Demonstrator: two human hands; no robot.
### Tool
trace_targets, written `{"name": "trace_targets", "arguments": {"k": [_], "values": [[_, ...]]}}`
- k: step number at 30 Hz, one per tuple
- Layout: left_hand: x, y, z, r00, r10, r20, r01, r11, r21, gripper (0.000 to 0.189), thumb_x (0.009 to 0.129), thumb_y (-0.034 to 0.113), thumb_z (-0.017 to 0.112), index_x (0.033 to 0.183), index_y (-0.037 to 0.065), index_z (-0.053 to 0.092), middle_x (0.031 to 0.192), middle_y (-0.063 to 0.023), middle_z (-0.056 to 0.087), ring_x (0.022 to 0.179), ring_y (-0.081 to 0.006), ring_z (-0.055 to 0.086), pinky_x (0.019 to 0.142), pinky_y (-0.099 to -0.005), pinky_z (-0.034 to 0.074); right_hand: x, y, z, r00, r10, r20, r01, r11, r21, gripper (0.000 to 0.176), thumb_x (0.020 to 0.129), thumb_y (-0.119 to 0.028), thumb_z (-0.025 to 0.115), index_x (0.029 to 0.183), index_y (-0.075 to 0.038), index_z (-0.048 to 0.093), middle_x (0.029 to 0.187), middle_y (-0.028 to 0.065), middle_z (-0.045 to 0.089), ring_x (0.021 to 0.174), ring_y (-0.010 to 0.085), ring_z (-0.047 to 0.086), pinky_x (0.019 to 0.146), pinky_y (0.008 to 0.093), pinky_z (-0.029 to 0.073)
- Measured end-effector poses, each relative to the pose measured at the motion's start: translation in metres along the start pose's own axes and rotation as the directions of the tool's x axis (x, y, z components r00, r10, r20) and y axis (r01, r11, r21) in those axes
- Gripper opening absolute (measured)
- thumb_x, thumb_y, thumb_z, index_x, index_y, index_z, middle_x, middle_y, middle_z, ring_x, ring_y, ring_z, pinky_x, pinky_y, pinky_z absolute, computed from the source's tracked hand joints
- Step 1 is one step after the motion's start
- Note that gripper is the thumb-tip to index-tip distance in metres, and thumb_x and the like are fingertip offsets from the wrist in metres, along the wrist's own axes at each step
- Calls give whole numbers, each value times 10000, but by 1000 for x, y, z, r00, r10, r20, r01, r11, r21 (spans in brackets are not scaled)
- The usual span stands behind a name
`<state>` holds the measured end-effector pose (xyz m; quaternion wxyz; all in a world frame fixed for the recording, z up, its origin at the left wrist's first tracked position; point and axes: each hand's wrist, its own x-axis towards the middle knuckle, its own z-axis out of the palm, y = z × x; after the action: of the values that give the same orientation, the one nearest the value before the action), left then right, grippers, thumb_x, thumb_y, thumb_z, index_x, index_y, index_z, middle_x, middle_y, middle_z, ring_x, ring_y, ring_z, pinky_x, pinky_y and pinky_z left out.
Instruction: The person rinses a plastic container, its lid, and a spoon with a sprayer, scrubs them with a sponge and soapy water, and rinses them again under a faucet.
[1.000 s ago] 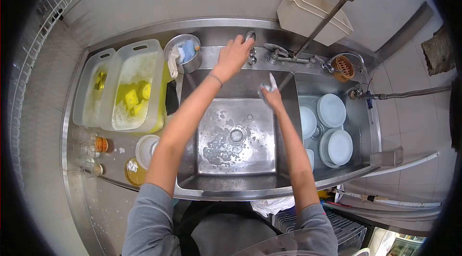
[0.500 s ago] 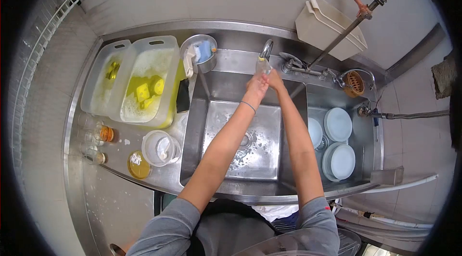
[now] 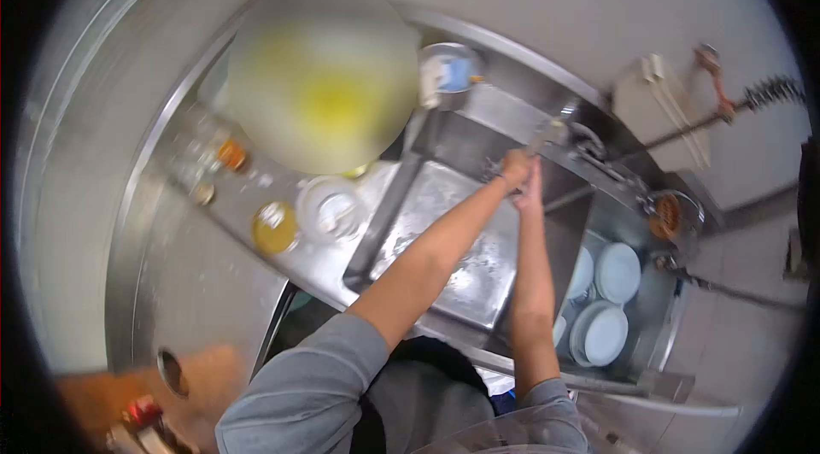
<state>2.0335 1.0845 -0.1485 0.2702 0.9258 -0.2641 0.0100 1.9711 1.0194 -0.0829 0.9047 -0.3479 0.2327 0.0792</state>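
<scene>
My left hand [image 3: 515, 167] and my right hand [image 3: 531, 184] are together over the far side of the steel sink basin [image 3: 453, 223], just below the tap [image 3: 559, 123]. Their fingers overlap and are smeared by motion. A pale, blurred shape, perhaps water or something clear, lies between the hands and the tap spout. Whether either hand holds anything cannot be made out.
A blurred round patch hides most of the tubs at the left. Nearby are a steel pot [image 3: 457, 95] with cloths, a white tub [image 3: 329, 210], a yellow lid [image 3: 275, 228] and jars [image 3: 231, 155]. White plates [image 3: 605, 336] fill part of the right basin.
The whole view has turned, and the sink now slants down to the right. My hands have shifted a little below the tap and stay together. A blurred patch now covers the tubs.
</scene>
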Motion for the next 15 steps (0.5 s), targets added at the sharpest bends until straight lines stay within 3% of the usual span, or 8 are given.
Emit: {"name": "trace_targets", "arguments": {"k": [3, 4, 6, 9, 10, 11, 12, 15], "values": [[-60, 37, -111, 967, -245, -72, 216, 936, -279, 129, 768, 170, 513, 790, 44, 517, 745, -194, 599, 733, -347, 597, 635, -450, 452, 87, 10, -53, 949, 106, 298, -128, 990, 54, 344, 837, -380, 448, 976, -71, 508, 947, 87, 564, 874, 258, 556, 815, 398, 437], [-84, 41, -149, 970, -223, -93, 188, 938, -293, 119, 766, 160, 507, 790, 44, 509, 731, -194, 599, 735, -362, 593, 639, -460, 446, 26, -2, 15, 998, 70, 2, -70, 997, 25, 275, 841, -331, 463, 971, -91, 495, 894, 73, 564, 768, 252, 569, 729, 403, 470], [-133, 32, -221, 980, -159, -117, 115, 942, -316, 140, 806, 181, 469, 844, 61, 530, 835, -169, 598, 799, -355, 574, 684, -454, 432, 36, -1, 17, 998, -60, 9, 61, 991, -116, 229, 802, -203, 561, 992, -98, 492, 844, 63, 567, 700, 240, 572, 574, 402, 487], [-213, 1, -302, 934, -313, -173, 306, 950, -65, 184, 805, 227, 492, 870, 63, 546, 856, -147, 596, 824, -336, 565, 680, -417, 437, 53, 5, 6, 982, -189, -4, 179, 939, -294, 233, 772, -203, 629, 942, -85, 524, 766, 54, 567, 628, 220, 566, 501, 396, 483], [-251, -48, -302, 938, -136, -319, 173, 981, 90, 187, 807, 216, 499, 886, 54, 551, 823, -144, 600, 771, -335, 574, 650, -414, 444, 62, 2, -5, 977, -215, -16, 198, 924, -326, 239, 764, -215, 646, 928, -81, 533, 746, 51, 566, 604, 213, 562, 489, 395, 482], [-279, -54, -324, 866, -454, -211, 498, 823, 272, 111, 768, 128, 483, 781, 49, 560, 751, -167, 572, 700, -307, 595, 562, -392, 463, 58, 2, -3, 971, -222, -84, 175, 909, -379, 254, 763, -262, 649, 907, -77, 550, 716, 45, 558, 571, 194, 545, 479, 378, 471], [-311, -76, -329, 846, -354, -399, 488, 817, 309, 103, 742, 128, 520, 786, 62, 585, 738, -151, 589, 656, -293, 606, 522, -373, 473, 48, 5, 6, 956, -241, -165, 152, 892, -425, 280, 762, -310, 653, 886, -73, 568, 686, 39, 550, 537, 175, 528, 468, 362, 459], [-395, -170, -323, 562, -819, -114, 713, 411, 568, 180, 764, 237, 564, 828, 70, 588, 891, -117, 603, 785, -281, 606, 635, -364, 499, 52, 6, 4, 943, -268, -197, 192, 922, -336, 387, 745, -408, 650, 899, -62, 569, 691, 36, 537, 532, 158, 493, 449, 328, 405]]}}
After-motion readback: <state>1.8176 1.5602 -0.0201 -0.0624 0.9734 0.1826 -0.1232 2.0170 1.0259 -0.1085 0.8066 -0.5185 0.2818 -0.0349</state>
